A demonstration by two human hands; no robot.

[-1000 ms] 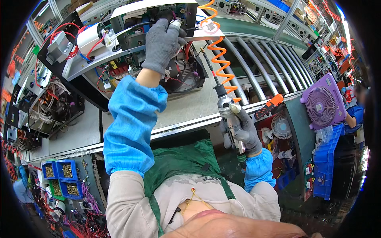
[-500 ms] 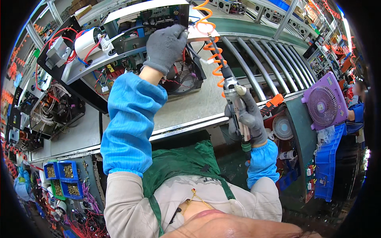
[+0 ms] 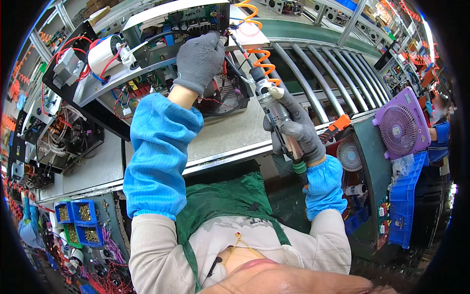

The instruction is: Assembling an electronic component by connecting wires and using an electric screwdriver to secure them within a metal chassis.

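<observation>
My left hand (image 3: pixel 198 61), in a grey glove, is closed at the front corner of an opened electronic unit (image 3: pixel 161 63). Its fingertips pinch there; whatever they hold is too small to make out. In my gloved right hand (image 3: pixel 303 130) is a metal air screwdriver (image 3: pixel 272 107), gripped around its body. The tool slants up and left, and its long bit ends close beside my left fingertips. Whether the tip touches a screw cannot be seen. Circuit boards, red wires and a white cylinder (image 3: pixel 103 55) show on the unit.
An orange coiled hose (image 3: pixel 264 66) hangs behind the screwdriver. A roller conveyor (image 3: pixel 313 83) runs to the right. Blue bins of small brass-coloured parts (image 3: pixel 84 211) stand lower left. A purple fan (image 3: pixel 397 126) is at right, with a person beyond it. Another opened unit (image 3: pixel 63 137) lies left.
My right hand has moved left with the screwdriver, bringing its bit tip left and up to my left fingertips. My left hand and the unit have shifted slightly left.
</observation>
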